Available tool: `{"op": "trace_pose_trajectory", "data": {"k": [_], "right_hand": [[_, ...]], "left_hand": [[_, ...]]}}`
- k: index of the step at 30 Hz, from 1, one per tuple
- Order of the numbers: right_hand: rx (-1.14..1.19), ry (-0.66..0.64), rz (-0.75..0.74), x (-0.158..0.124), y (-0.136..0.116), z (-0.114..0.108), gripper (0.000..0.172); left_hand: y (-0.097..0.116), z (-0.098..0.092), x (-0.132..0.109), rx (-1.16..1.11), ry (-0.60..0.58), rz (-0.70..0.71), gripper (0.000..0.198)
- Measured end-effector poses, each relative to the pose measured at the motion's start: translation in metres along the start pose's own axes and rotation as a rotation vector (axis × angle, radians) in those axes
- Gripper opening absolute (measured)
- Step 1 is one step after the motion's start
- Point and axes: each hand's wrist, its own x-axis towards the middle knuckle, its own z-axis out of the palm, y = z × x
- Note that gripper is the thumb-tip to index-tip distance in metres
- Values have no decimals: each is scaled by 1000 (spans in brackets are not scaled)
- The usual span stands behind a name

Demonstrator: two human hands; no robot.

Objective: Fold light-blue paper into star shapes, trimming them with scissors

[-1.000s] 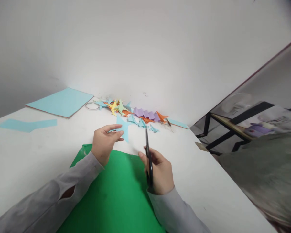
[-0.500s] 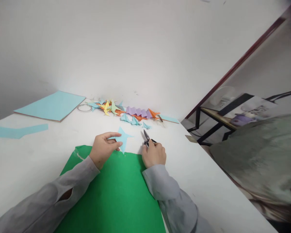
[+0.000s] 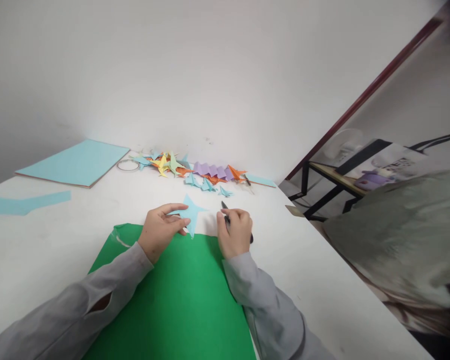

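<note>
Between thumb and fingers, my left hand (image 3: 164, 227) pinches a light blue paper star shape (image 3: 190, 214), its points sticking out to the right and below. My right hand (image 3: 235, 234) is closed around a pair of black-handled scissors (image 3: 225, 206); their dark tip pokes out above the thumb and part of a handle shows at the right of the palm. The scissors are a short way to the right of the paper and apart from it. Under both wrists lies a green sheet (image 3: 168, 300).
Folded paper shapes in several colours (image 3: 172, 164) lie along the wall, with a metal ring (image 3: 128, 165) at their left. A stack of blue paper (image 3: 78, 162) sits back left, a blue offcut (image 3: 30, 202) before it. Right of the table stands a shelf (image 3: 337, 177).
My right hand has turned and lifted slightly, its fingers curling round the scissors, so less of the blades shows. My left hand and the paper have hardly moved.
</note>
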Motion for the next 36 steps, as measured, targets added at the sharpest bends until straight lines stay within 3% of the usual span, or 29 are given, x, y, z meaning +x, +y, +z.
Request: {"op": "trace_pose_trajectory", "data": {"k": [2, 5, 8, 11, 15, 18, 21, 24, 28, 31, 34, 36], "right_hand": [[426, -186, -65, -7, -11, -2, 28], [815, -419, 141, -18, -23, 0, 28], [943, -432, 248, -22, -24, 5, 28], [997, -371, 322, -20, -20, 7, 27], [905, -204, 296, -17, -19, 3, 25], [747, -84, 189, -19, -21, -2, 22], [510, 20, -101, -24, -22, -6, 17], [256, 83, -416, -28, -23, -11, 17], [190, 89, -518, -32, -27, -17, 11], [378, 0, -414, -31, -31, -19, 9], [602, -108, -57, -26, -29, -15, 15], [824, -265, 207, -22, -25, -9, 24]], "left_hand": [[0, 1, -1, 5, -9, -7, 36], [1, 4, -4, 29, -68, -13, 35], [2, 6, -5, 37, -110, -22, 39], [1, 5, -5, 28, -47, 1, 51], [-3, 5, -7, 130, 80, 167, 25], [-6, 10, -13, 209, 27, 320, 12], [-7, 18, -20, 96, -40, 242, 26], [-6, 21, -23, -23, -31, 82, 31], [-6, 17, -17, -101, -20, 24, 18], [-6, 12, -11, -212, 8, -43, 18], [-4, 9, -9, -268, 22, -76, 19], [-3, 9, -9, -263, -19, -107, 19]]}}
